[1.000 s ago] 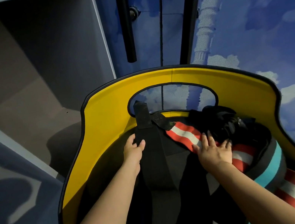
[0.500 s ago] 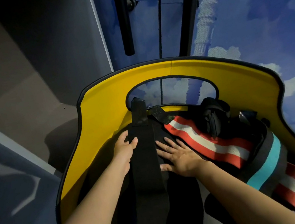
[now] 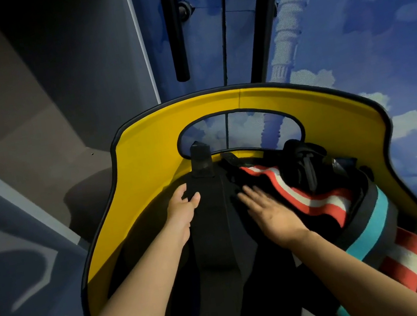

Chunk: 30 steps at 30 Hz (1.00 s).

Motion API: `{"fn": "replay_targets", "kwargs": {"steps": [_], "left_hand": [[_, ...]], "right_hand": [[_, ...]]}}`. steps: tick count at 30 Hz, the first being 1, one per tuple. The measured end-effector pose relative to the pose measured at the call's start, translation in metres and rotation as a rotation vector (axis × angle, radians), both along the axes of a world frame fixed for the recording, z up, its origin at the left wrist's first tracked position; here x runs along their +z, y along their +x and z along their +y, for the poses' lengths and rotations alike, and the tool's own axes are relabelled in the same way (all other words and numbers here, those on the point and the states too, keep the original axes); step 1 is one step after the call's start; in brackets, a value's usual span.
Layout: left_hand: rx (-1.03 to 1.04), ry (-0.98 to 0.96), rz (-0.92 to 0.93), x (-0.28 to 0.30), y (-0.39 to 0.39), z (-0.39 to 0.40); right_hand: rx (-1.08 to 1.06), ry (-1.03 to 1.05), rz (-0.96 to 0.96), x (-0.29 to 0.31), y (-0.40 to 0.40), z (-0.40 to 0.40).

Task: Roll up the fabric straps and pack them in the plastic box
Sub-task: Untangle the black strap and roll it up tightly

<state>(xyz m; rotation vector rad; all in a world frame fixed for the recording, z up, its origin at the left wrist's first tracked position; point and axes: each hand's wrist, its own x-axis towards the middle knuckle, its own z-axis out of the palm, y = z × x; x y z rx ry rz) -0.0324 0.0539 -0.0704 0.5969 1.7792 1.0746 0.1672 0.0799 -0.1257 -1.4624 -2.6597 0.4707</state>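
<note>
A wide black fabric strap (image 3: 211, 229) runs away from me down the middle of a yellow-walled surface (image 3: 145, 151). My left hand (image 3: 182, 209) grips the strap's left edge, thumb on top. My right hand (image 3: 268, 211) lies flat with straight fingers on the black fabric just right of that strap. A red-and-white striped strap (image 3: 310, 196) lies beside my right hand, and a teal-and-black strap (image 3: 371, 230) crosses over it further right. No plastic box is in view.
A tangle of black straps and buckles (image 3: 304, 161) sits at the far right of the surface. The yellow wall has an oval cut-out (image 3: 239, 133). Behind stand blue cloud-painted doors with a black bar handle (image 3: 174, 25). A grey recess (image 3: 27, 105) opens to the left.
My right hand left the red-and-white strap and moved left onto the black fabric, flattening out there. My left hand kept its hold on the black strap's edge.
</note>
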Motion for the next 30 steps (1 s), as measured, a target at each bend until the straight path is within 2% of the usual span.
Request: {"fn": "replay_targets", "kwargs": {"steps": [2, 3, 5, 7, 10, 12, 18, 21, 26, 29, 30], "left_hand": [[-0.003, 0.011, -0.001, 0.000, 0.003, 0.001], [0.000, 0.013, 0.000, 0.000, 0.004, 0.002], [0.011, 0.011, -0.006, -0.001, 0.006, 0.005], [0.024, 0.013, -0.023, -0.004, 0.007, 0.008], [0.043, 0.007, -0.055, -0.010, 0.009, 0.015], [0.048, 0.009, -0.084, -0.014, 0.011, 0.021], [0.067, 0.029, -0.088, -0.022, 0.013, 0.044], [0.020, 0.068, -0.004, -0.028, 0.015, 0.053], [-0.163, 0.084, 0.375, -0.035, 0.010, 0.046], [-0.412, 0.039, 0.745, -0.032, 0.001, 0.022], [-0.520, 0.026, 0.809, -0.031, -0.001, 0.012]], "right_hand": [[0.117, 0.117, -0.063, -0.003, -0.007, -0.007], [0.120, 0.167, -0.065, -0.005, -0.009, -0.009], [0.064, 0.131, 0.002, -0.002, -0.014, -0.010], [-0.040, 0.000, 0.220, 0.009, -0.022, -0.010], [-0.255, -0.283, 0.652, 0.035, -0.041, -0.009], [-0.257, -0.385, 0.741, 0.039, -0.052, -0.004], [-0.154, -0.276, 0.352, 0.023, -0.064, 0.019], [-0.115, -0.150, 0.167, 0.014, -0.067, 0.027], [-0.034, -0.082, -0.130, 0.002, -0.070, 0.036], [-0.031, -0.094, -0.176, 0.002, -0.072, 0.041], [-0.033, -0.103, -0.182, 0.003, -0.073, 0.043]]}}
